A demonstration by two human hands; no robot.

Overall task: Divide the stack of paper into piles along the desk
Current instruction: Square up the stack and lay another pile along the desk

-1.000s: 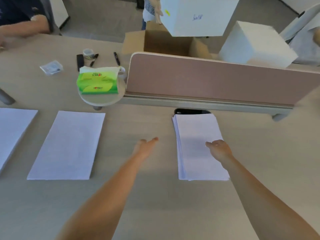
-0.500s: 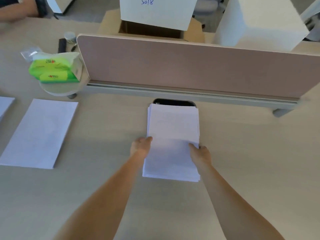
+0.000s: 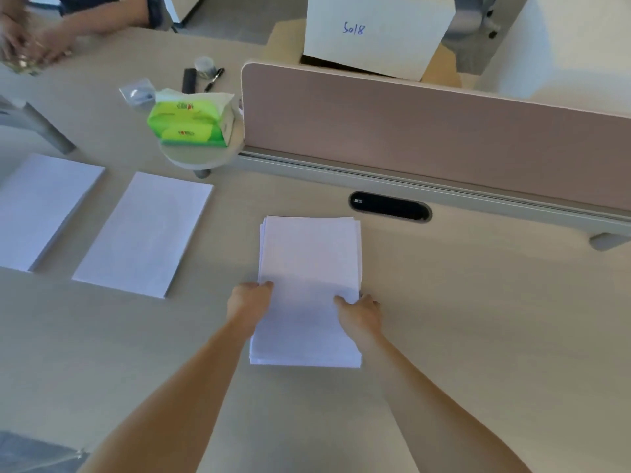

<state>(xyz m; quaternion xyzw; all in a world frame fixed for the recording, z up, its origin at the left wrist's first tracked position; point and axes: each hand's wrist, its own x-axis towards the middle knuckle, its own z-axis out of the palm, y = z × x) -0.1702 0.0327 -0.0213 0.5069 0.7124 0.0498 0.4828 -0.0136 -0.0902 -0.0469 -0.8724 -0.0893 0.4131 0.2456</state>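
Pale beige desk [image 3: 478, 319] spreads smooth and matte under both my arms. Beyond my hands a long dusty-pink partition [image 3: 426, 131] with a rounded corner stands upright on a grey rail. Behind it a white box [image 3: 375, 32] marked "5018" in blue ink shows above a brown cardboard carton [image 3: 283, 42]; I cannot tell whether it sits inside.

The stack of paper [image 3: 310, 254] lies flat between my hands, plain white sheets with slightly ragged edges. My left hand [image 3: 251, 300] grips its left edge, thumb on top and fingers curled at the side. My right hand [image 3: 362, 308] holds the right edge the same way, thumb on the top sheet, fingers wrapped over the rim.

Left of my left hand lies a thin white pile [image 3: 143, 233], and further left a second pile [image 3: 37, 206], apart from each other.

Just beyond the stack a black oval cable slot [image 3: 389, 206] is set into the desk. Beyond my left hand a glossy green tissue pack [image 3: 191, 121] rests on a small round grey shelf [image 3: 201, 155]. Further off lie a crinkled clear bag [image 3: 136, 93] and a black pen [image 3: 214, 80]. Another person's hands [image 3: 30, 42] rest at the far left corner.
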